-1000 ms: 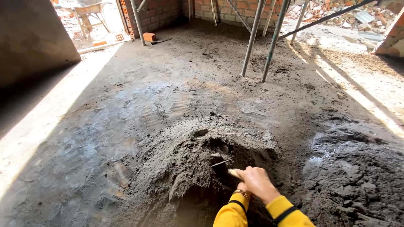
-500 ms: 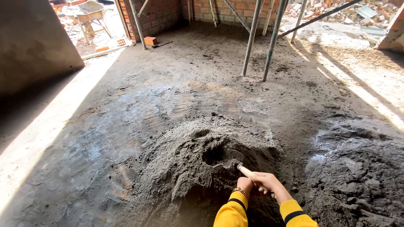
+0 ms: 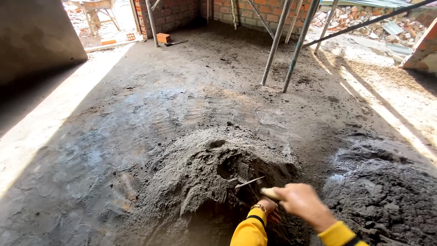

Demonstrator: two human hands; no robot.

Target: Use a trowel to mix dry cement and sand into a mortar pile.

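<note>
The right hand (image 3: 302, 200) is clenched around the wooden handle of one trowel (image 3: 255, 186), whose blade sits at the hollow dug in the single sand mound (image 3: 200, 168). The left hand (image 3: 269, 210) lies low against the mound beneath it; its grip is hidden. Two metal props (image 3: 293, 45) stand beyond, one orange brick (image 3: 162, 38) farther back.

Sand heap (image 3: 200, 168) ahead, wet mortar (image 3: 387, 196) right; left floor (image 3: 91, 127) open.

trowel (image 3: 249, 183) blade: partly sunk in sand heap (image 3: 191, 177) | left hand (image 3: 269, 212): mostly hidden behind right hand (image 3: 301, 200)
</note>
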